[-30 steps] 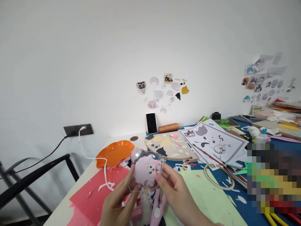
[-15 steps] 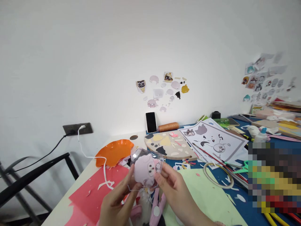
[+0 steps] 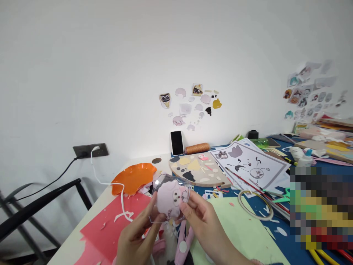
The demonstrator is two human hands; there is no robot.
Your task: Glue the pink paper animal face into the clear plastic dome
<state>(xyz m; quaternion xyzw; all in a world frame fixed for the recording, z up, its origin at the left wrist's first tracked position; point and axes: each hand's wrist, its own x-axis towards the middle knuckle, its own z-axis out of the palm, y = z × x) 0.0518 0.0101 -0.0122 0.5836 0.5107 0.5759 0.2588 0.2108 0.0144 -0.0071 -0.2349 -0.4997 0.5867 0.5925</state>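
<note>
Both hands hold up a clear plastic piece with a pale pink cartoon cut-out [image 3: 168, 197] inside it, just above the table's near edge. My left hand [image 3: 136, 237] pinches its lower left edge with thumb and fingers. On the other side, my right hand [image 3: 202, 221] grips the right edge, the thumb lying on the face. Below the hands lie pink felt pieces [image 3: 183, 243].
An orange dish [image 3: 134, 178], a red sheet [image 3: 110, 224] and a white cable [image 3: 121, 195] lie to the left. A wooden board [image 3: 198, 171] with paper shapes, printed sheets [image 3: 252, 163], a tape ring [image 3: 255, 208], a phone [image 3: 177, 142] and a thread spool [image 3: 197, 148] sit behind. A black chair [image 3: 35, 209] stands at left.
The hands and the pink cut-out have barely shifted; the view has tilted very slightly.
</note>
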